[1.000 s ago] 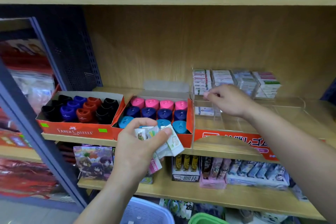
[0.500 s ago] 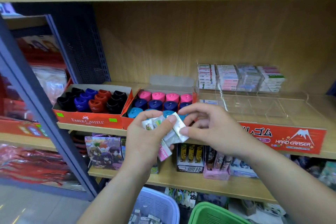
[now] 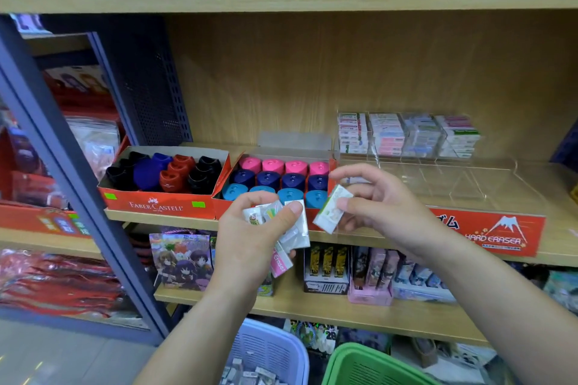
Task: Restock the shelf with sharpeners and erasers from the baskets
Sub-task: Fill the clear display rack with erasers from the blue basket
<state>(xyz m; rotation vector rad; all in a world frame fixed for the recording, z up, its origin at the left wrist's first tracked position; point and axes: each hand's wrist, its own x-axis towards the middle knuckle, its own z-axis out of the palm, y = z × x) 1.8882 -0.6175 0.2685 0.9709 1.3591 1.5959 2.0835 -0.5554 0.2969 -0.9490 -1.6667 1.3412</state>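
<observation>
While both hands hang in front of the wooden shelf [image 3: 560, 248], the right hand [image 3: 386, 208] sits just before the left front corner of the clear tray [image 3: 469, 187], pinching a single eraser [image 3: 331, 211] between thumb and forefinger; its other fingers are loosely curled and spread apart. The eraser is a small flat block in glossy wrap, white with a green edge, tilted, and apart from the tray's lip. Left of the tray and lower, the left hand [image 3: 247, 241] grips a fanned bundle of erasers [image 3: 295, 228], fingers curled beneath and thumb pressed flat across the top one. A narrow gap of air separates the bundle from the single eraser.

The tray is transparent hard plastic with low straight dividers, open at the top, and a red card label [image 3: 500, 234] runs along its front edge. Stacked erasers [image 3: 406, 136] fill the tray's rear row; above the tray, tall open space reaches up to the next board. Directly left of the tray stands an orange card box [image 3: 225, 206] of rounded pink, navy and teal sharpeners [image 3: 275, 178], and further left a second box [image 3: 156, 205] of black, blue and red ones. Below the tray, a slatted pale basket [image 3: 269, 350] holding small wrapped packets and a green basket [image 3: 369, 366] stand side by side.
</observation>
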